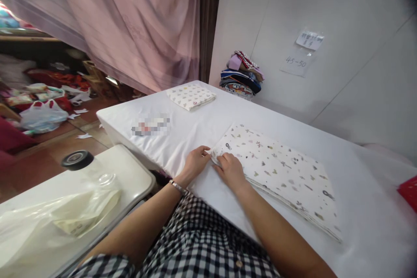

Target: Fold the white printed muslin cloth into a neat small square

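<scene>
White cloth (283, 165) with small scattered prints; folded in layers; flat on the table (241, 115).

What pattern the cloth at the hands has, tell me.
The cloth: small scattered motifs on white; best in head view.

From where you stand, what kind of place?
Probably a textile workroom: folded printed cloth on a white-covered table, stacked fabrics, and a "45-50" sign on the wall.

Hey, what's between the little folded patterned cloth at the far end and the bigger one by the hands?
Just a bare stretch of white table cover separates the smaller folded cloth from the larger folded cloth, as the head view shows.
</scene>
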{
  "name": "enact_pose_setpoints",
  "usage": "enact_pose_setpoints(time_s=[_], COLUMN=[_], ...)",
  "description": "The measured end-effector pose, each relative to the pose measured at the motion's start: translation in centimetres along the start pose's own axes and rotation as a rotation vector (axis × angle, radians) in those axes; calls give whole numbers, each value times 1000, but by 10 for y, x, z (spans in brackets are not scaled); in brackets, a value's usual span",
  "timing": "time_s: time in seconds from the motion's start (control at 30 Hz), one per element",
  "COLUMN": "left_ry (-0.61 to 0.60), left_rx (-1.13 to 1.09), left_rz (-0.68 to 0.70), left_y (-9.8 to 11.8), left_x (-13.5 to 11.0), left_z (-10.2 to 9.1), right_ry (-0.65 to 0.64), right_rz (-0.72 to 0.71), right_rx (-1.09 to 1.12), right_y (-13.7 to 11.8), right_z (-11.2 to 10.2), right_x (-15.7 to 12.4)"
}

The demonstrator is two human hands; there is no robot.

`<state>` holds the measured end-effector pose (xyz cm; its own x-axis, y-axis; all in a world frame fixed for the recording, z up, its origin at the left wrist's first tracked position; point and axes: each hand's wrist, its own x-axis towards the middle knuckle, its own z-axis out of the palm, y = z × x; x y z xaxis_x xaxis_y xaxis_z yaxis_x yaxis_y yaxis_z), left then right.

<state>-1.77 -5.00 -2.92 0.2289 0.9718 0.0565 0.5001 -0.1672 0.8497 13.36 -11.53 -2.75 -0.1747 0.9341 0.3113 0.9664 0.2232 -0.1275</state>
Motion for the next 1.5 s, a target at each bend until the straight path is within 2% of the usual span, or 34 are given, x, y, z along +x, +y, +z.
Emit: enact_pose_setpoints(time_s=[0.2, 0.33, 0.6, 0.87, 0.97, 1.07, 1.23, 1.4, 1.5], left_ry=[11, 84, 78, -26, -45, -32, -89, -92, -86], left_rx=[-156, -28, 60, 509, 562, 431, -59, -217, -307], left_rz=[-5, 24, 10, 53, 44, -17, -209, -235, -257], left_y=[-2, -1, -1, 16, 21, 21, 10, 2, 4], left_x=[-1, -7, -12, -4, 0, 4, 9, 10, 9], left_z=[1, -3, -6, 0, 3, 3, 4, 9, 9], right_ry=[63, 86, 127, 237, 267, 250, 221, 315, 255], right_rz=[46, 65, 116, 92, 90, 75, 57, 85, 32], right_rx=[56, 91, 135, 142, 132, 103, 77, 90, 26], right_y=[2, 3, 3, 4, 4, 4, 3, 4, 4], right_z=[6, 5, 5, 1, 0, 3, 6, -5, -3], right_x=[1, 2, 6, 7, 7, 7, 7, 9, 9])
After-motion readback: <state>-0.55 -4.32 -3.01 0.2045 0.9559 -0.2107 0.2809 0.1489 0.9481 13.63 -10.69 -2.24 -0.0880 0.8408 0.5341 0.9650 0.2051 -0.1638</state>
